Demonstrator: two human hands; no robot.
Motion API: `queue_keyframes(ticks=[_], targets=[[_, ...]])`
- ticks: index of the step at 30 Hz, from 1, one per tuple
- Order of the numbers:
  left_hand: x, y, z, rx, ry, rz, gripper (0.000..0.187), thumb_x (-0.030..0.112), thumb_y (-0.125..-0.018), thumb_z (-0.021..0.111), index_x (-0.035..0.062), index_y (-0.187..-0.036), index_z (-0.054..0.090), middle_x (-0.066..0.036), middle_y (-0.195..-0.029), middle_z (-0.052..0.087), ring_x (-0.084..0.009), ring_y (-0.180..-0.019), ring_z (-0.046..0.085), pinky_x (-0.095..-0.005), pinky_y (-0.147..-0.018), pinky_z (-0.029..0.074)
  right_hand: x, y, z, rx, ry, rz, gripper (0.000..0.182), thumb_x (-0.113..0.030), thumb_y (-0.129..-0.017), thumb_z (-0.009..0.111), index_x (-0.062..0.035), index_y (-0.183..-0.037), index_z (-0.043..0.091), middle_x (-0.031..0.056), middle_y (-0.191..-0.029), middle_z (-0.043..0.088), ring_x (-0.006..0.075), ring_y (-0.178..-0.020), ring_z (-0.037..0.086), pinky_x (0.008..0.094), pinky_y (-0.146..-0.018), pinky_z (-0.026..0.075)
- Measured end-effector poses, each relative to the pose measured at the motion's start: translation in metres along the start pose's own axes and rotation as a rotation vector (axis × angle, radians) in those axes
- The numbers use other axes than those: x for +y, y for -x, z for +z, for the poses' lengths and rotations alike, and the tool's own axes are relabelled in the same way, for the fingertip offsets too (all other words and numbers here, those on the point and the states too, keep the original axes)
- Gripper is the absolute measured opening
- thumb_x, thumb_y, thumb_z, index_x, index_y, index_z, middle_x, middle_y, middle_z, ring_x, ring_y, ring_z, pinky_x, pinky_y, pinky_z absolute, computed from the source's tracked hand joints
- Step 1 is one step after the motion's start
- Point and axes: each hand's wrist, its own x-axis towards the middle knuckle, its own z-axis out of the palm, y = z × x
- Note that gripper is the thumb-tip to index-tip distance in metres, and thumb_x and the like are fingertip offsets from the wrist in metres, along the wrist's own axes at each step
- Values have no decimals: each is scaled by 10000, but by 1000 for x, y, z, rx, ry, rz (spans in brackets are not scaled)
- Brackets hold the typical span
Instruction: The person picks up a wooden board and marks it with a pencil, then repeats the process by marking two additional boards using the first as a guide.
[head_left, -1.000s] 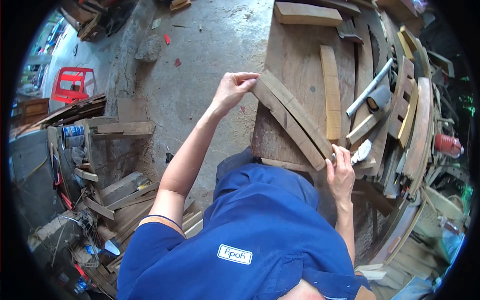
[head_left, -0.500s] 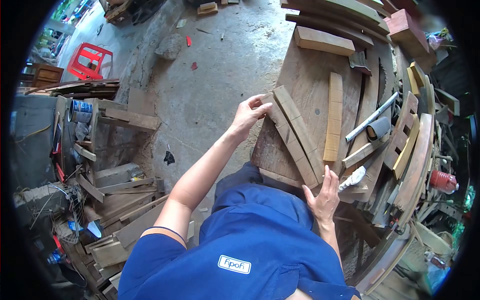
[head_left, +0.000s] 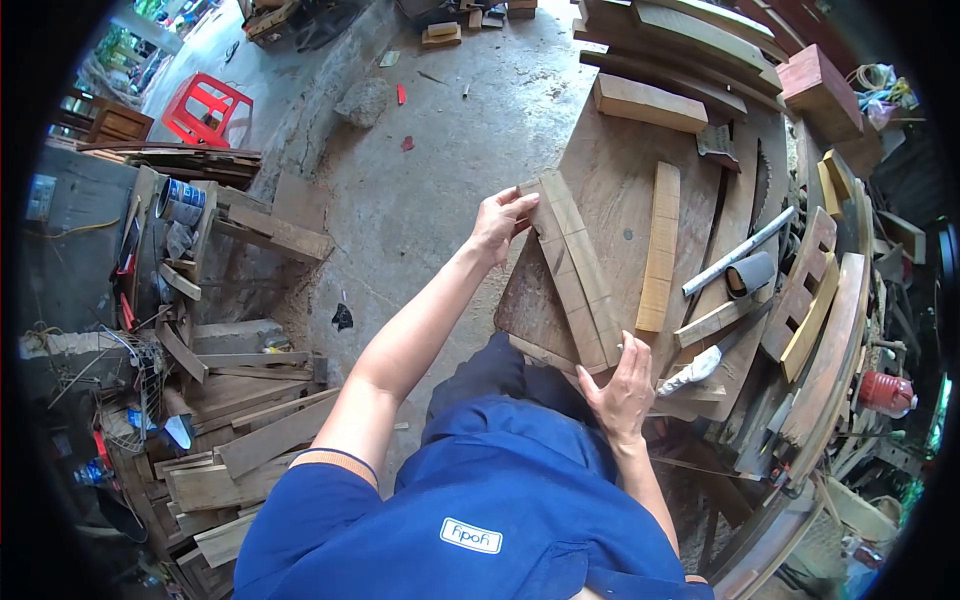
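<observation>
Two narrow wooden strips (head_left: 578,275) with pencil lines across them lie side by side on the wooden bench top (head_left: 625,190). My left hand (head_left: 503,222) has its fingers closed on the far end of the strips. At their near end is my right hand (head_left: 620,395), its thumb and fingers spread, with the thumb by the strip ends. A separate yellowish strip (head_left: 659,250) lies to the right of the pair.
On the bench's right are a white tube (head_left: 740,250), a saw blade (head_left: 765,175) and a white wrapped bundle (head_left: 692,370). A thick wood block (head_left: 650,103) lies at the back. Scrap wood (head_left: 250,400) and a red stool (head_left: 207,110) are at left.
The two strips now lie closer together, the gap between them nearly gone. My right hand has shifted slightly left with them. The camera view has moved a little.
</observation>
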Motion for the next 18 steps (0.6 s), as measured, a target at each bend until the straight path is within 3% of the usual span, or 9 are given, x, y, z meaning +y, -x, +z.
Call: queue_keyframes(ticks=[6, 8, 12, 13, 18], targets=[[-1, -14, 5, 50, 120, -70, 346, 199, -906, 762, 105, -1220, 651, -10, -1078, 668, -134, -1013, 615, -346, -901, 504, -14, 1, 6, -8, -11, 40, 840, -355, -700, 858, 0, -1352, 467, 142, -1188, 522, 322, -1088, 580, 413, -852, 554], [5, -14, 12, 85, 167, 12, 372, 172, -899, 770, 89, -1236, 638, -26, -1080, 668, -139, -1017, 615, -353, -899, 514, -20, 2, 6, -10, -31, 79, 825, -314, -690, 861, -7, -1351, 473, 143, -1161, 521, 337, -1081, 577, 424, -872, 539], [9, -28, 6, -19, 65, 13, 390, 133, -897, 768, 77, -1254, 622, -44, -1043, 691, -121, -856, 646, -284, -756, 562, -32, 5, 10, 4, -52, 181, 830, -312, -695, 856, -12, -1364, 468, 141, -1149, 513, 331, -1054, 580, 425, -842, 544], [10, -32, 9, -14, 53, 33, 362, 162, -895, 774, 76, -1221, 642, -35, -995, 708, -100, -776, 639, -252, -659, 544, -36, 5, 10, -1, -36, 197, 840, -332, -695, 858, -15, -1368, 468, 129, -1160, 518, 307, -1054, 590, 415, -832, 556], [8, -64, 2, -113, -148, 95, 234, 236, -899, 770, 86, -1072, 727, -22, -894, 709, -61, -756, 613, -243, -547, 486, -70, 10, 18, 8, 14, 318, 844, -324, -690, 866, -17, -1368, 469, 122, -1169, 522, 285, -1055, 604, 408, -812, 573]])
